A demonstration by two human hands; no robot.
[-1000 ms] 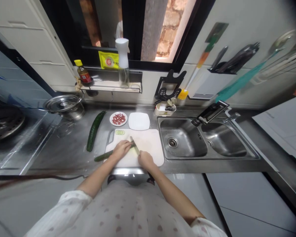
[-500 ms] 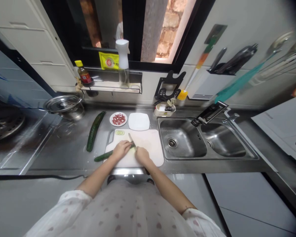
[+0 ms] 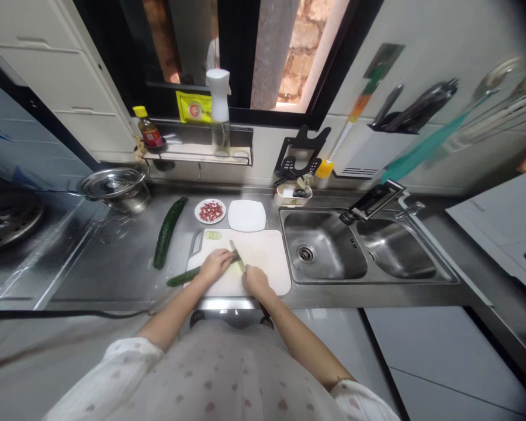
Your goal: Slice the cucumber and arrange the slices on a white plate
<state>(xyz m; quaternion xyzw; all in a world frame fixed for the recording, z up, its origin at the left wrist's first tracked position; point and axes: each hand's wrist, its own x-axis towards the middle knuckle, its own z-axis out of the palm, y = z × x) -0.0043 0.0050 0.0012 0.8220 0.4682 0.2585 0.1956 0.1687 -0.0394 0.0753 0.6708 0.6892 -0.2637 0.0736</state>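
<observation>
Red pieces (image 3: 211, 211) on plate (image 3: 197, 213) beyond knife (image 3: 238, 257)

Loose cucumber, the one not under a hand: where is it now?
In the head view, the loose cucumber lies on the steel counter left of the cutting board, between the lidded pot and the small plate of red pieces.

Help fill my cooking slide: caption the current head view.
Left hand steadying a cucumber, right hand gripping a knife over a white cutting board, cucumber slices near its far edge.
</observation>
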